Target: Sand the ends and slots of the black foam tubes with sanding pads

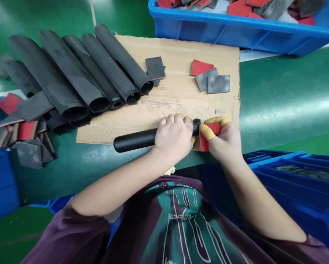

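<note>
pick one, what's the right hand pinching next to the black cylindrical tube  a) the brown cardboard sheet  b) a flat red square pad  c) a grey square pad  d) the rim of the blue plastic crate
b: the right hand grips the flat red square pad between its yellow-capped fingertips, beside the end of the black cylindrical tube held in the left hand.

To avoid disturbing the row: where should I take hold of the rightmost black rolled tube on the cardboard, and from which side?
I'd grip the middle of the rightmost black rolled tube, coming from above on its right. The neighbouring tube lies close along its left side, while its right flank is open. Stay above the dark squares beside its open end.
</note>
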`<act>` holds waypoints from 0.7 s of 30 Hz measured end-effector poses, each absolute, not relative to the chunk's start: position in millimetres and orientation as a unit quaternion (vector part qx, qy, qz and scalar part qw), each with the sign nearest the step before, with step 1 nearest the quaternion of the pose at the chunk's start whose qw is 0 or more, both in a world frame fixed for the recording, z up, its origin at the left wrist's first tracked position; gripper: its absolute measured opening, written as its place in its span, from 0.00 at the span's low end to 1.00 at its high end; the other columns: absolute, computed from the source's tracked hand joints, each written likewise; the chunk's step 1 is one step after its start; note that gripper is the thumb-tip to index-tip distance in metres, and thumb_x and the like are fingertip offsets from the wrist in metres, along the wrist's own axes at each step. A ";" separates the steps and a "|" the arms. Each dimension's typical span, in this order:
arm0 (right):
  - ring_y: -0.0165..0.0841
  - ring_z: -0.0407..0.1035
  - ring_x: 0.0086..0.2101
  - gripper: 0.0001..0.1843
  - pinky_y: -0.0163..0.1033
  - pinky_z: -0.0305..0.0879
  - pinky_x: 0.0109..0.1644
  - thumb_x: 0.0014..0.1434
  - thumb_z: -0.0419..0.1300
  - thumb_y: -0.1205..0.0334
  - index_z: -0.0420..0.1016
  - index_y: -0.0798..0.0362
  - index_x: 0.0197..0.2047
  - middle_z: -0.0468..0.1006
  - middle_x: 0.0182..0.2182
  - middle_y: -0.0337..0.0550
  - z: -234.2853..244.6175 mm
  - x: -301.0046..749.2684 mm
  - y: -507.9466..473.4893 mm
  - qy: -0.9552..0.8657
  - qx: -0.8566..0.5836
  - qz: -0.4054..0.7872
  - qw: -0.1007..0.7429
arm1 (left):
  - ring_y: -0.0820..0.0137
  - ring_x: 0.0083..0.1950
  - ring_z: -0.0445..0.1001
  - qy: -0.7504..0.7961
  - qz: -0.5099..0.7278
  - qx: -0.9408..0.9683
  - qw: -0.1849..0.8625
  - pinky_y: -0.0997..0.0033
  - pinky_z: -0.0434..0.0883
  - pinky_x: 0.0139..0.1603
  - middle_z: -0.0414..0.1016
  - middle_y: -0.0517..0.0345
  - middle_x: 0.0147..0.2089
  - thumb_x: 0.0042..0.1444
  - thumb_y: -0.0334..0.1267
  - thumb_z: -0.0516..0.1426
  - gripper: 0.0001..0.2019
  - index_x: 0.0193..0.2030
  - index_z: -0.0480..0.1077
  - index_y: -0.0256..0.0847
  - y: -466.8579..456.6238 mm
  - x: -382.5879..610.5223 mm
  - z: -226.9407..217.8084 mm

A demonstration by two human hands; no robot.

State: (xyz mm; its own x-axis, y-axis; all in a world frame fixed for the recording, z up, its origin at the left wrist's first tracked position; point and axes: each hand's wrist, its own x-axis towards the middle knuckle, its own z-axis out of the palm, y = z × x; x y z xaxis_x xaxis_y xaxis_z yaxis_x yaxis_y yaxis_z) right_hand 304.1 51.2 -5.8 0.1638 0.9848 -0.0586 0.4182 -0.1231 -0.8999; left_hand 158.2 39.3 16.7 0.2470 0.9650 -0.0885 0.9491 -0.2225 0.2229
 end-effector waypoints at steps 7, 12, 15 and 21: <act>0.33 0.68 0.25 0.09 0.40 0.69 0.27 0.48 0.66 0.58 0.70 0.48 0.30 0.75 0.25 0.39 -8.0 292.0 70.4 -0.511 -0.661 0.388 0.388 | 0.55 0.52 0.73 0.610 0.032 0.784 0.113 0.58 0.68 0.51 0.75 0.44 0.48 0.60 0.38 0.58 0.12 0.49 0.71 0.39 39.9 157.8 16.7; 0.33 0.69 0.26 0.13 0.41 0.70 0.29 0.50 0.67 0.51 0.69 0.48 0.31 0.75 0.26 0.39 -8.5 302.4 46.9 -0.538 -0.640 0.378 0.398 | 0.55 0.53 0.72 0.608 0.043 0.786 0.109 0.57 0.67 0.50 0.75 0.44 0.47 0.59 0.38 0.58 0.12 0.49 0.71 0.39 39.8 157.4 15.1; 0.33 0.68 0.25 0.14 0.41 0.70 0.29 0.49 0.68 0.49 0.71 0.48 0.31 0.75 0.25 0.39 -8.0 305.9 46.6 -0.542 -0.644 0.377 0.386 | 0.55 0.53 0.72 0.607 0.044 0.787 0.105 0.57 0.67 0.50 0.75 0.44 0.47 0.60 0.38 0.58 0.12 0.50 0.71 0.39 39.2 157.8 14.5; 0.33 0.70 0.28 0.12 0.41 0.72 0.33 0.50 0.66 0.52 0.70 0.49 0.30 0.77 0.28 0.41 -10.1 296.4 73.0 -0.552 -0.638 0.379 0.381 | 0.55 0.53 0.72 0.608 0.031 0.786 0.109 0.57 0.67 0.51 0.74 0.44 0.48 0.61 0.39 0.57 0.12 0.49 0.72 0.38 39.0 157.5 17.5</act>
